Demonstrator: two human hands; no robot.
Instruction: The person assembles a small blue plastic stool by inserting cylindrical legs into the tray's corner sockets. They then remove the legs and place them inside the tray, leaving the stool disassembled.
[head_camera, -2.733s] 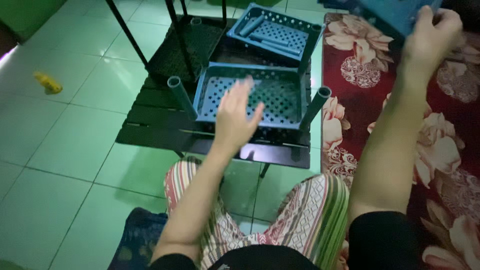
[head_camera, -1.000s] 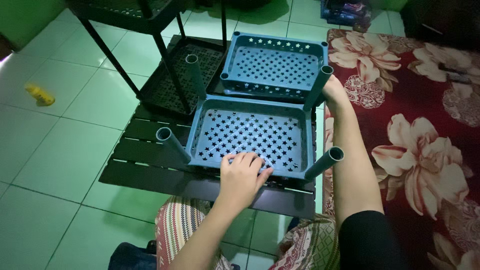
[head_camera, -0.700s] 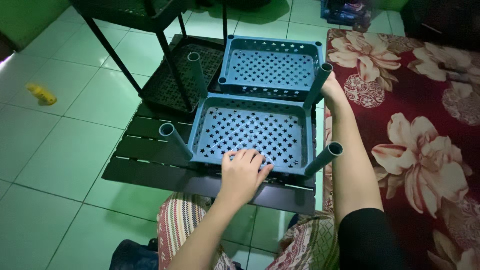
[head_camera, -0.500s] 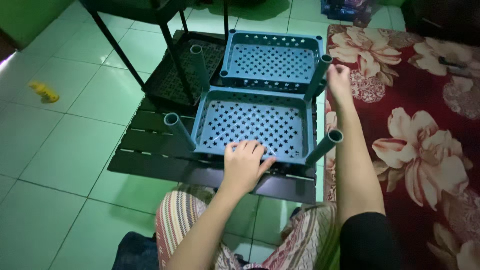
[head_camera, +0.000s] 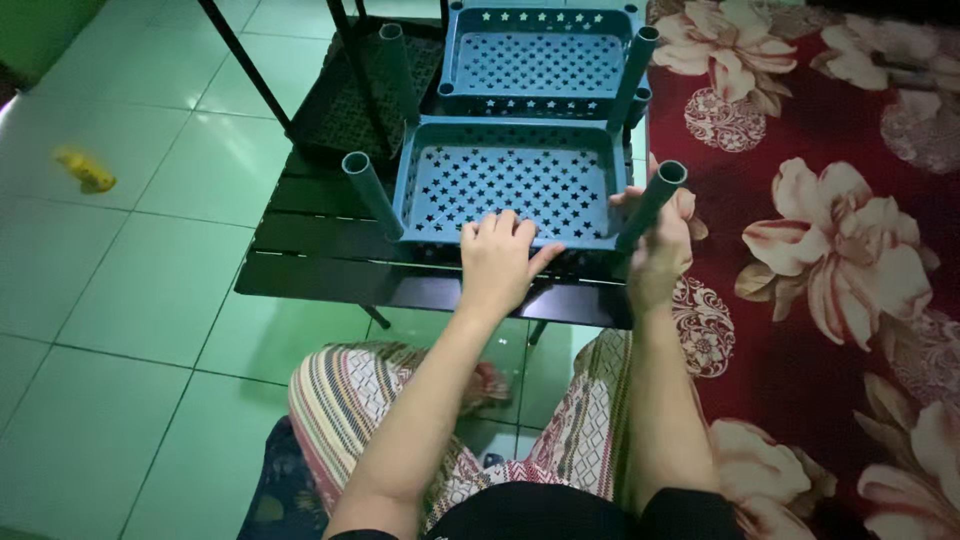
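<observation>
A blue plastic shelf tray (head_camera: 515, 180) with star-shaped holes lies on a low black slatted table (head_camera: 330, 270). Grey-blue tube legs stick up from its corners. My left hand (head_camera: 497, 262) rests flat on the tray's near rim, fingers spread. My right hand (head_camera: 660, 240) is closed around the near right tube leg (head_camera: 655, 200). The near left tube leg (head_camera: 370, 192) stands free. A second blue tray (head_camera: 540, 60) joins the first on the far side, with more tubes at its corners.
A black metal rack (head_camera: 340, 90) stands behind the table at the left. A red carpet with large flowers (head_camera: 830, 260) covers the floor on the right. A small yellow object (head_camera: 85, 170) lies on the green tiles at far left. My striped trousers (head_camera: 350, 400) are below.
My right hand has come back from the far right corner tube to the near right tube and closed on it. My left hand has stayed on the near rim.
</observation>
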